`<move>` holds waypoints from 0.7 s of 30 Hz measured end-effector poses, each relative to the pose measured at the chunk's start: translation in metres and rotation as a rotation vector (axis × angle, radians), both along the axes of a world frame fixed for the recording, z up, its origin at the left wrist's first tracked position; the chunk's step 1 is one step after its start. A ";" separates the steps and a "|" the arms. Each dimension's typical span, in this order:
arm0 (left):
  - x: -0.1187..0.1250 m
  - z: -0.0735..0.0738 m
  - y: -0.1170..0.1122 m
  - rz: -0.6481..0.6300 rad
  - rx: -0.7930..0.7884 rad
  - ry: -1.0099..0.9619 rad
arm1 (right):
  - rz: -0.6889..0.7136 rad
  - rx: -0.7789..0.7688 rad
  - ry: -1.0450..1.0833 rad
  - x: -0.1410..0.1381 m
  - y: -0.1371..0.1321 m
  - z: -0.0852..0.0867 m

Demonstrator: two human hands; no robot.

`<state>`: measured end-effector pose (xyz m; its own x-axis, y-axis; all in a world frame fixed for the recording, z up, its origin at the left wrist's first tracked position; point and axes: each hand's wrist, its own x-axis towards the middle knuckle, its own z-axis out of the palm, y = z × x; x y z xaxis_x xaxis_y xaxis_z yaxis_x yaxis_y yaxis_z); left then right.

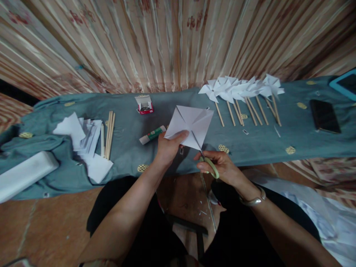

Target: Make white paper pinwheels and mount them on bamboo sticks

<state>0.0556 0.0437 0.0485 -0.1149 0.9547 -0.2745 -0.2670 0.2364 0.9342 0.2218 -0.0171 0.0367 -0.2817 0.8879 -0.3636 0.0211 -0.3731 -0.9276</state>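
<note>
My left hand pinches a white square of paper by its left side, thumb on top, above the table's near half. Creases run from the paper's corners toward its centre. In my right hand are scissors with pale green handles, fingers through the loops. Their blades lie over the paper's near corner, pointing toward its middle. Just left of the paper, a green and white glue stick lies on the cloth. Beyond it stands an open red box of small metal pins.
Finished paper pinwheels on wooden sticks lie in a row at the back right. Loose sticks and white paper pieces lie at left, near a white case. A dark phone rests far right. A curtain hangs behind the table.
</note>
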 end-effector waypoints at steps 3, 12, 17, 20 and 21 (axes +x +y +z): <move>0.000 0.000 0.000 0.006 0.001 0.013 | -0.013 -0.011 0.003 0.000 0.000 0.000; 0.000 -0.001 -0.001 0.003 0.001 -0.010 | 0.005 0.010 -0.002 -0.001 0.000 0.003; 0.001 -0.002 -0.002 -0.014 0.006 0.000 | -0.005 0.002 0.003 -0.001 0.001 0.002; 0.001 -0.003 -0.002 -0.014 0.006 0.012 | -0.007 -0.009 0.003 -0.001 0.001 0.001; 0.000 -0.003 -0.001 -0.015 0.010 0.013 | -0.008 -0.015 0.006 -0.001 0.001 0.000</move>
<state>0.0560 0.0424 0.0450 -0.1041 0.9591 -0.2632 -0.2511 0.2307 0.9401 0.2208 -0.0164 0.0371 -0.2772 0.8845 -0.3753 0.0128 -0.3872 -0.9219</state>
